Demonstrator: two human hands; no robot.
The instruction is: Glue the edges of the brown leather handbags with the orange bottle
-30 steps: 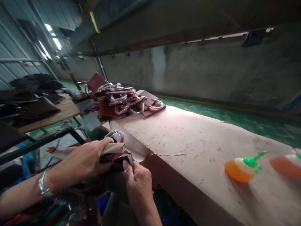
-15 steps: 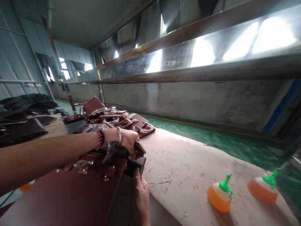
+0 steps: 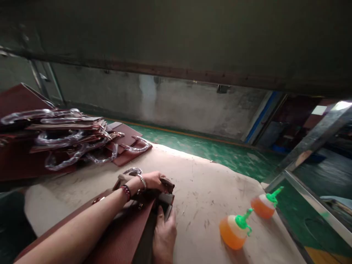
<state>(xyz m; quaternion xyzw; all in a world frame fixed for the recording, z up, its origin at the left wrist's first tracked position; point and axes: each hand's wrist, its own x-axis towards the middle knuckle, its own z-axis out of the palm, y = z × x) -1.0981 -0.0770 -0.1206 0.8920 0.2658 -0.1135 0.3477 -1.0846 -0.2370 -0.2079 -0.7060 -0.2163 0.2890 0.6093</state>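
A brown leather bag (image 3: 121,234) lies flat on the paper-covered table (image 3: 209,183), reaching from the near edge toward the middle. My left hand (image 3: 152,180), with bracelets at the wrist, is closed over the bag's far top edge beside its plastic-wrapped handle (image 3: 132,171). My right hand (image 3: 164,236) grips the bag's dark right-hand corner from the near side, fingers curled on it.
A stack of brown bags (image 3: 63,141) with plastic-wrapped handles fills the table's far left. Two orange squeeze bottles with green nozzles (image 3: 233,231) (image 3: 264,205) stand at the right. A green floor, a concrete wall and a metal frame lie beyond the table.
The bag came up from below the table's edge and now lies flat on it. Both hands have stayed on its top end, and the view has swung right and downward.
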